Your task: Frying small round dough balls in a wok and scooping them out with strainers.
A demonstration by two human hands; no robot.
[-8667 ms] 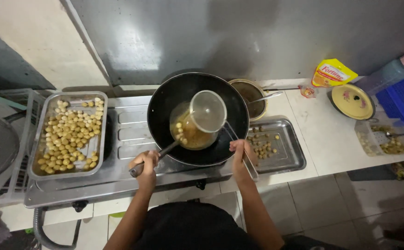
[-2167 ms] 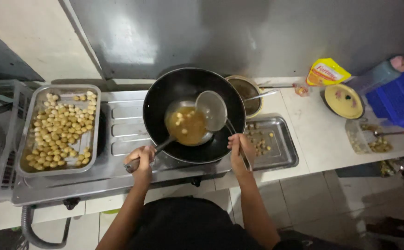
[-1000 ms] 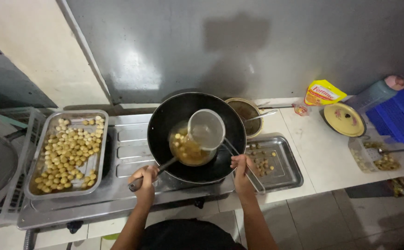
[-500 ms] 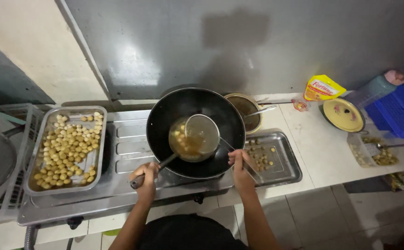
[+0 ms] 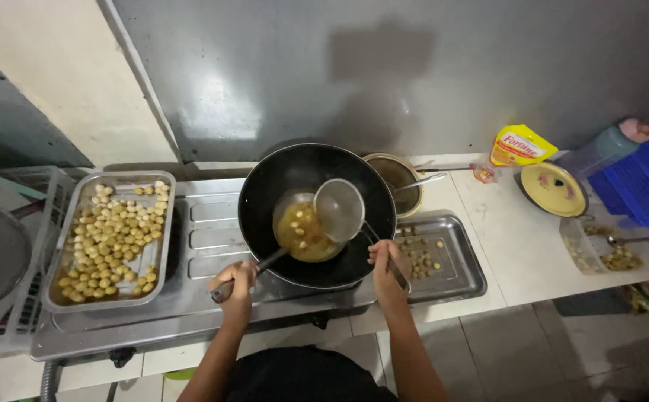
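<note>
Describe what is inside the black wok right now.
The black wok holds a pool of amber oil with small pale balls floating in it. A round metal strainer hangs over the right side, hiding whatever lies beneath it.

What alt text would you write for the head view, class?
A person's left hand grips a black wok's handle while the right hand holds a metal strainer over frying balls in oil; trays of balls sit either side.

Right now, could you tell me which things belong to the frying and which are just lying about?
In use:
left hand on the utensil handle
right hand on the strainer ladle
black wok
tray of pale balls
draining tray

Lying about:
yellow pouch
yellow lid
blue crate
small pot
</note>
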